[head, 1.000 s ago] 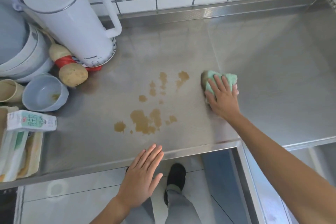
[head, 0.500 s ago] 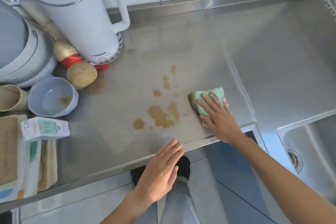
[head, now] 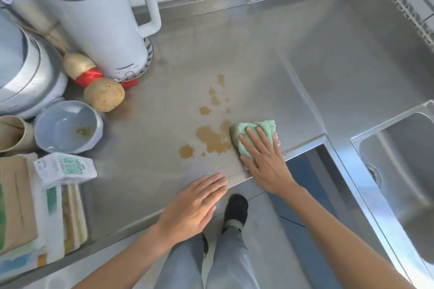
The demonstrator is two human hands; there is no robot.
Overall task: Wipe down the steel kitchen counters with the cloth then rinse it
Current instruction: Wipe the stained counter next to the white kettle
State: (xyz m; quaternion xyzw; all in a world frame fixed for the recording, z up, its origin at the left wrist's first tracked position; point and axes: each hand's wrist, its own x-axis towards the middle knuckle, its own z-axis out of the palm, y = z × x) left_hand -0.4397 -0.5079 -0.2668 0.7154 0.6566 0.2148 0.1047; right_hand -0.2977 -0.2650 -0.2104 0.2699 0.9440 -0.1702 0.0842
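A green cloth (head: 263, 127) lies bunched on the steel counter (head: 246, 49), at the right edge of several brown spill patches (head: 211, 138). My right hand (head: 263, 162) presses flat on the cloth with straight fingers, near the counter's front edge. My left hand (head: 192, 206) rests palm down, fingers straight, on the front edge, left of the right hand and holding nothing.
A white kettle (head: 94, 19), a potato (head: 104, 94), a grey bowl (head: 67, 126), a milk carton (head: 65, 168), a cup and stacked packets crowd the left side. The steel sink (head: 404, 171) lies to the right. A tiled wall backs the counter.
My right hand has dragged the cloth toward me and leftward into the spill; the far brown patches are gone. The view has shifted right, bringing the sink into sight.
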